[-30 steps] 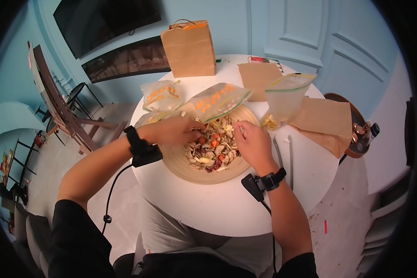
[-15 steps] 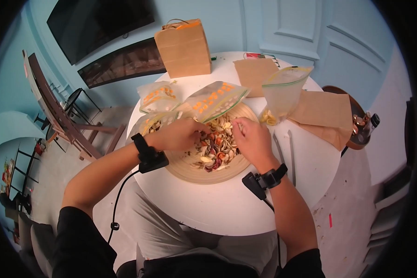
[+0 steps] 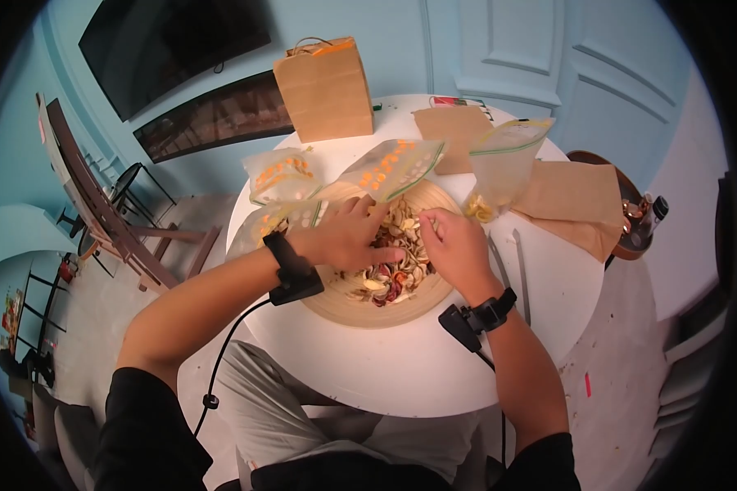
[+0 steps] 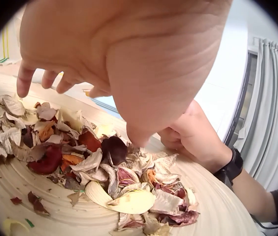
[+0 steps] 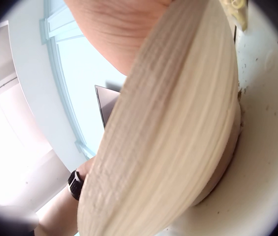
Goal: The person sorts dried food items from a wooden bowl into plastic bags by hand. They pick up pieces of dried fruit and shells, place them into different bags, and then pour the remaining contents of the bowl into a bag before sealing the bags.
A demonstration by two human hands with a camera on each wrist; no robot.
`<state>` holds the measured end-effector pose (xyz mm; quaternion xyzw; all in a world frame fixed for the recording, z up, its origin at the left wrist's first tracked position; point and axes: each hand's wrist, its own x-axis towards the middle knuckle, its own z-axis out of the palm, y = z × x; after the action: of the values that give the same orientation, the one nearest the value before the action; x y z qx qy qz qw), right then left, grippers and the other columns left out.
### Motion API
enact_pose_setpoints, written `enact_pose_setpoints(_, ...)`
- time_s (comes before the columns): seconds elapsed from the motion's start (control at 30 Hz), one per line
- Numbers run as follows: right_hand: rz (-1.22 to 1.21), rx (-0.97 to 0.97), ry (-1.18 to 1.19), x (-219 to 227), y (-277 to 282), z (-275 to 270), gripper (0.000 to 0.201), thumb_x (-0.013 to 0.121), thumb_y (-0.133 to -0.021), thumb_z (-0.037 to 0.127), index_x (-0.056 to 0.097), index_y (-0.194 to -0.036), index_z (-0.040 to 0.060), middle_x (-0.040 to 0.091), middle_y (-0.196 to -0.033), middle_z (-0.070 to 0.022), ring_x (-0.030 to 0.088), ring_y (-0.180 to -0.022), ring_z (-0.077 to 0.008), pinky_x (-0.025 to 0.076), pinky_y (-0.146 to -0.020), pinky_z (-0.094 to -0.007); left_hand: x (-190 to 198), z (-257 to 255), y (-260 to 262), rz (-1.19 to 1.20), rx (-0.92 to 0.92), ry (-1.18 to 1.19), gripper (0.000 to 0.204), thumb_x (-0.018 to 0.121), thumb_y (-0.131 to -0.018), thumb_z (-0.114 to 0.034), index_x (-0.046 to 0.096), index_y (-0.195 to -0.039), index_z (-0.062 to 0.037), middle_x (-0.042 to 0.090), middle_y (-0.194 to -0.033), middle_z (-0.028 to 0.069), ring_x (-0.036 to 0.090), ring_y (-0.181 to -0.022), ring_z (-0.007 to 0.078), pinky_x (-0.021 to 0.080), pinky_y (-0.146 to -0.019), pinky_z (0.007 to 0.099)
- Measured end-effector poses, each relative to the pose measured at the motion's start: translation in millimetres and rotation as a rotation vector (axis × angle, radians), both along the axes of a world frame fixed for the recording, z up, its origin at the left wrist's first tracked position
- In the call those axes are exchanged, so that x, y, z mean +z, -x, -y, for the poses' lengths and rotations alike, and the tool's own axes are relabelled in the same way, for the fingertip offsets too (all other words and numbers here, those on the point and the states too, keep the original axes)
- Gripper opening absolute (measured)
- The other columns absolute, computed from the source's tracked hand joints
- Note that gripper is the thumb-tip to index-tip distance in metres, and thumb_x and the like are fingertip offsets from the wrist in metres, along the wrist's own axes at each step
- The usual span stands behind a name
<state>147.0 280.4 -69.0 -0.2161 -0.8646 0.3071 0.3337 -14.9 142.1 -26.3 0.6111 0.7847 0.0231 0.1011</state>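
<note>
A shallow ribbed wooden bowl (image 3: 323,307) holds a heap of dried petals and slices (image 4: 97,164) in cream, brown, orange and dark red. Over the left part of the heap, my left hand (image 3: 348,233) is spread, palm down, fingers pointing away and thumb stretched to the right. The left wrist view shows its palm (image 4: 119,54) above the petals. My right hand (image 3: 463,250) is curled at the bowl's right side, its fingertips over the heap's edge. In the right wrist view the bowl's outer wall (image 5: 173,118) covers those fingers; I cannot tell what they hold.
Zip bags (image 3: 282,173) with orange lettering stand behind and left of the bowl. Another zip bag (image 3: 504,168) with yellow pieces is at right, near flat brown paper bags (image 3: 573,200) and metal tongs (image 3: 522,278). A paper carrier bag (image 3: 326,94) stands at the back.
My left hand, curled among the petals half a second ago, has opened out and moved slightly right, its fingers now spread. My right hand keeps its place at the bowl's right side.
</note>
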Motion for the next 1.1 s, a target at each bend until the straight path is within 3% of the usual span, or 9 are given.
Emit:
enact_pose_setpoints(0.2,0.025,0.004,0.038,0,1,-1,0.019,0.065,-0.094,0.024,0.075,-0.101,0.0099,0.071,-0.072,-0.0131,0.07,-0.068,-0.0334,0.055,-0.063,-0.0415,-14,-5,0,0.132,0.035,-0.03,0.117,0.063,-0.088,-0.072,0.003,-0.16,-0.0025,0.019,-0.159,0.0348,0.021,-0.148,0.0533,0.029,-0.119,0.0513)
enact_pose_setpoints(0.4,-0.028,-0.012,0.027,0,0,0,0.018,0.065,-0.094,0.024,0.075,-0.1,0.0096,0.07,-0.07,-0.0124,0.07,-0.066,-0.0334,0.054,-0.06,-0.0416,3,-20,3,0.27,-0.093,0.094,0.121,0.075,-0.078,-0.07,0.013,-0.161,-0.0084,0.041,-0.147,0.0326,0.036,-0.139,0.0512,0.033,-0.114,0.0521)
enact_pose_setpoints(0.5,-0.042,-0.033,0.018,1,0,0,0.018,0.065,-0.094,0.025,0.074,-0.098,0.0095,0.069,-0.068,-0.012,0.068,-0.064,-0.0336,0.052,-0.058,-0.0421,12,-25,-1,0.302,-0.197,0.232,0.111,0.08,-0.074,-0.066,0.03,-0.157,-0.0108,0.052,-0.137,0.0297,0.04,-0.135,0.0474,0.037,-0.109,0.0504)
enact_pose_setpoints(0.6,-0.049,-0.047,0.012,1,0,0,0.018,0.065,-0.095,0.025,0.074,-0.096,0.0098,0.067,-0.065,-0.0112,0.067,-0.061,-0.0333,0.051,-0.057,-0.0421,-7,-26,8,0.205,-0.239,0.012,0.087,0.083,-0.077,-0.052,0.051,-0.145,-0.0087,0.059,-0.131,0.0235,0.052,-0.127,0.0381,0.044,-0.102,0.0432)
enact_pose_setpoints(0.7,-0.044,-0.046,0.029,2,0,0,0.018,0.065,-0.095,0.025,0.075,-0.096,0.0104,0.066,-0.063,-0.0104,0.066,-0.059,-0.0323,0.05,-0.055,-0.0414,-17,-29,29,0.407,-0.224,0.004,0.067,0.082,-0.082,-0.038,0.06,-0.136,-0.0071,0.067,-0.119,0.0164,0.062,-0.112,0.028,0.049,-0.095,0.0351)
enact_pose_setpoints(0.8,-0.044,-0.039,0.062,2,0,1,0.017,0.065,-0.095,0.025,0.075,-0.095,0.0106,0.066,-0.062,-0.0099,0.066,-0.058,-0.0314,0.05,-0.055,-0.041,8,-19,24,0.36,-0.14,0.074,0.046,0.077,-0.087,-0.026,0.065,-0.127,-0.0047,0.071,-0.11,0.011,0.067,-0.097,0.0221,0.052,-0.089,0.0335)
enact_pose_setpoints(0.9,-0.064,-0.032,0.058,2,-1,0,0.017,0.065,-0.095,0.025,0.074,-0.096,0.0106,0.065,-0.061,-0.0097,0.066,-0.057,-0.0309,0.049,-0.054,-0.0409,13,-8,29,0.455,-0.096,-0.058,0.036,0.073,-0.092,-0.023,0.067,-0.123,-0.0043,0.073,-0.105,0.0092,0.067,-0.094,0.0177,0.053,-0.084,0.0318)
enact_pose_setpoints(1.0,-0.1,-0.01,0.076,-5,2,-3,0.017,0.065,-0.095,0.024,0.074,-0.096,0.0105,0.065,-0.061,-0.0097,0.065,-0.057,-0.0312,0.049,-0.054,-0.0411,35,-3,21,0.746,0.107,0.006,0.028,0.067,-0.098,-0.02,0.069,-0.122,-0.0042,0.072,-0.104,0.0043,0.065,-0.089,0.0121,0.052,-0.078,0.0263)
enact_pose_setpoints(1.1,-0.102,-0.005,0.075,-5,1,-2,0.016,0.065,-0.094,0.024,0.074,-0.096,0.0106,0.066,-0.062,-0.0099,0.066,-0.057,-0.0317,0.049,-0.054,-0.0413,43,-4,20,0.754,0.193,0.044,0.031,0.063,-0.102,-0.021,0.067,-0.129,-0.0057,0.069,-0.104,0.0013,0.062,-0.089,0.0083,0.051,-0.078,0.0212)
